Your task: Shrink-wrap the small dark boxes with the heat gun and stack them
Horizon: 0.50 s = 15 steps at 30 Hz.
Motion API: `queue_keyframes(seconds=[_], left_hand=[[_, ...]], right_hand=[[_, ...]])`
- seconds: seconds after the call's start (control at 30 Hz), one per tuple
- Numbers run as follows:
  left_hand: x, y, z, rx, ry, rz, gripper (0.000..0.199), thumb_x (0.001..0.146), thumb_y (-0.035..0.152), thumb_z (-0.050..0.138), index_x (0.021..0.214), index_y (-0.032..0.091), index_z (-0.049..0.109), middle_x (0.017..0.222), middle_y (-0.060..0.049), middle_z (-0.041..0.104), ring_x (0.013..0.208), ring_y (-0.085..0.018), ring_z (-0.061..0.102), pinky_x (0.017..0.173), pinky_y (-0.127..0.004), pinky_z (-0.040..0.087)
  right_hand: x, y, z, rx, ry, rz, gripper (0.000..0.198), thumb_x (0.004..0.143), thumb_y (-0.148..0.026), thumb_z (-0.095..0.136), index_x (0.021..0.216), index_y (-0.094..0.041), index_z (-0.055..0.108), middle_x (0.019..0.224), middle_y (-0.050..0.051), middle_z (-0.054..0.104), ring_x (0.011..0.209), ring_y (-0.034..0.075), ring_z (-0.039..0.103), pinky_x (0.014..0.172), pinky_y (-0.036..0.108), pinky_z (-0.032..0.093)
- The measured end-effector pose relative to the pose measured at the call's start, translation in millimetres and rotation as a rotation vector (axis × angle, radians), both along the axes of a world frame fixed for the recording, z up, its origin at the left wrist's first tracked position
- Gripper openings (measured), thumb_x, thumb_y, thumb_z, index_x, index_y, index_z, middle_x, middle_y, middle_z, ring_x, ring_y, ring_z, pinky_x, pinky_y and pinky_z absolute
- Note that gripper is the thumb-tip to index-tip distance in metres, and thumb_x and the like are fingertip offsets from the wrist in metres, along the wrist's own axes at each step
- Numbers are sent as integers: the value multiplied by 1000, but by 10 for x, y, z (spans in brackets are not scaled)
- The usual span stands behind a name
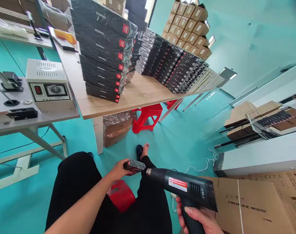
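head view: left hand point(118, 169) grips a black box point(134, 166), right hand point(196, 215) a heat gun point(182, 182), clear of the table edge point(138, 103).

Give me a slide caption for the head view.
Right hand points a heat gun at a wrapped box in the left hand, near stacked black boxes.

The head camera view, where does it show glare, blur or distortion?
Head view: glare streaks the tall stack of film-wrapped black boxes; head view: the small dark film-wrapped box in the left hand shines; head view: the brown cardboard carton stack leans, probably wide-angle distortion; head view: the red plastic piece between the black-trousered legs looks soft.
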<state>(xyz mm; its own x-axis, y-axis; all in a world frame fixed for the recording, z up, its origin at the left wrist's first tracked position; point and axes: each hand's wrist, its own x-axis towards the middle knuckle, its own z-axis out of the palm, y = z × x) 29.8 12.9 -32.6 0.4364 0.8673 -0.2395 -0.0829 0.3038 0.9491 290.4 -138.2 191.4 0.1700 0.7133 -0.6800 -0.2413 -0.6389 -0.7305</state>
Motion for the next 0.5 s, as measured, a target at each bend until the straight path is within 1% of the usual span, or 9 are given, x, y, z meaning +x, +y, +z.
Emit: queue_keyframes(seconds=[0.1,0.3,0.5], left_hand=[[-5,-24,-7,16,38,-18,47,56,35,82,94,15,65,84,-5,69,85,-26,65,74,-37,52],[-61,-14,-61,129,273,-36,39,58,34,77,91,16,66,80,-1,67,81,-23,61,72,-33,47],[-112,-6,-142,233,583,-74,29,60,29,73,87,20,67,78,0,65,75,-21,59,66,-28,39]], right_hand=[[-51,64,12,-8,19,15,37,64,-35,77,95,-14,72,79,9,69,62,17,61,53,26,49],[-47,177,8,-39,7,31,38,69,-38,75,97,-12,71,79,9,69,61,16,62,52,23,49],[-62,301,-172,-29,10,111,33,75,-36,69,99,-13,69,81,7,68,62,14,60,53,23,48]])
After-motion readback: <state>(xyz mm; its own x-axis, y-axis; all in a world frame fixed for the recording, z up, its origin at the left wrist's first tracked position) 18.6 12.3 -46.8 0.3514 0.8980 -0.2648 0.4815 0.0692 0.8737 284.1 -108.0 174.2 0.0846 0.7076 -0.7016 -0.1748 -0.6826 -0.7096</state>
